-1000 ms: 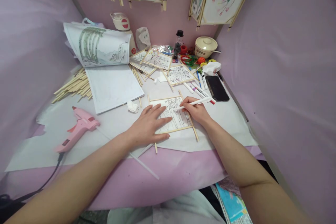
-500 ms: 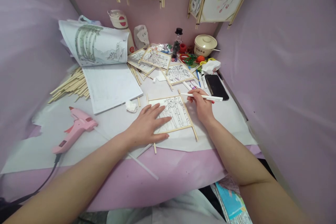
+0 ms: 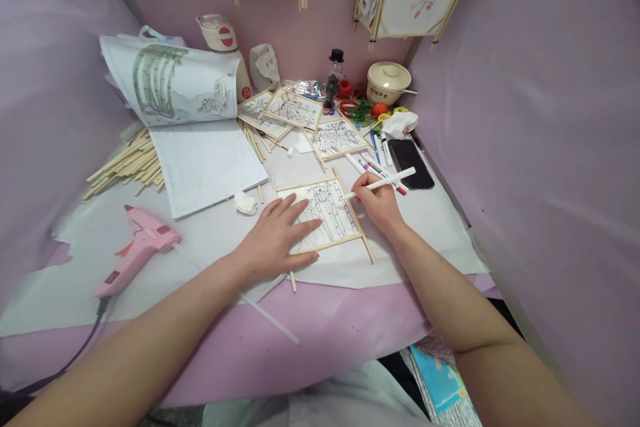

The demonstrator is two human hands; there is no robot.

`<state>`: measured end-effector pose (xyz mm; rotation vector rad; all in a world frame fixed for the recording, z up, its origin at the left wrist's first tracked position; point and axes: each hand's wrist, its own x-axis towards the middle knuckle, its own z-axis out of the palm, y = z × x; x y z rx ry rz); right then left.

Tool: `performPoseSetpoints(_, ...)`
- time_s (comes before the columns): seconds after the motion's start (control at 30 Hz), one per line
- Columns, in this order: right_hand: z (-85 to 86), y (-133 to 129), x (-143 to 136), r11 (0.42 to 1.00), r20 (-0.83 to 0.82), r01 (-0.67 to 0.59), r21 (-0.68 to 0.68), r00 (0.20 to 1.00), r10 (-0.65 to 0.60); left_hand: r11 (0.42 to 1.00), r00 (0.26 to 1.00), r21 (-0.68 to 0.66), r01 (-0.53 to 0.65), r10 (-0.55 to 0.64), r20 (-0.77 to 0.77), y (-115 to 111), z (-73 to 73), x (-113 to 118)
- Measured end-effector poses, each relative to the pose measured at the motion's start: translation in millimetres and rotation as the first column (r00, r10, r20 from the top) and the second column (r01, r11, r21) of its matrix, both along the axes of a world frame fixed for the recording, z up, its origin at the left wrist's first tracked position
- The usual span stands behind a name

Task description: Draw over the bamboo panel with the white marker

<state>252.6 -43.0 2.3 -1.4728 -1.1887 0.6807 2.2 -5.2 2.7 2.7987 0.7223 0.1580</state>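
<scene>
A small wooden-stick frame (image 3: 364, 238) holds white paper with a black line drawing of bamboo (image 3: 330, 210). My left hand (image 3: 280, 233) lies flat with fingers spread over the left part of the drawing. In my right hand (image 3: 377, 200) is a slim white pen (image 3: 393, 178), pinched near its lower end. Its tip is at the upper right of the paper; whether it touches cannot be made out. Just beyond that hand lie several markers (image 3: 373, 163) and a black phone (image 3: 411, 164).
At left lie a pink glue gun (image 3: 136, 250) with its cord, a pile of wooden sticks (image 3: 133, 160) and an open pad (image 3: 207, 167). Further back are more framed drawings (image 3: 340, 139), a lidded pot (image 3: 389, 82) and a bottle (image 3: 333, 80). A glue stick (image 3: 273, 320) crosses the front edge.
My right hand has moved slightly left and down, bringing the pen tip over the paper; the pen's rear end has risen. The left hand stays on the drawing. The view has shifted slightly.
</scene>
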Motion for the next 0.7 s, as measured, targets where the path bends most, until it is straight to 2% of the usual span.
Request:
performPoseSetpoints(0.27,-2.2,1.8,-0.4,0.997,0.018,-0.013,-0.075,1.0,0.015,1.0,1.0,-0.009,0.003,-0.003,0.005,0.3,0.0,0.2)
performPoseSetpoints(0.47,-0.6,2.6,-1.0,0.996,0.087,0.02,-0.088,0.996,-0.013,1.0,1.0,-0.004,0.002,-0.002,0.0,0.7,-1.0,0.3)
performPoseSetpoints(0.7,-4.7,5.5,-3.1,0.998,0.06,-0.011,-0.056,0.998,0.014,1.0,1.0,0.007,0.0,0.0,-0.009,0.5,-1.4,0.5)
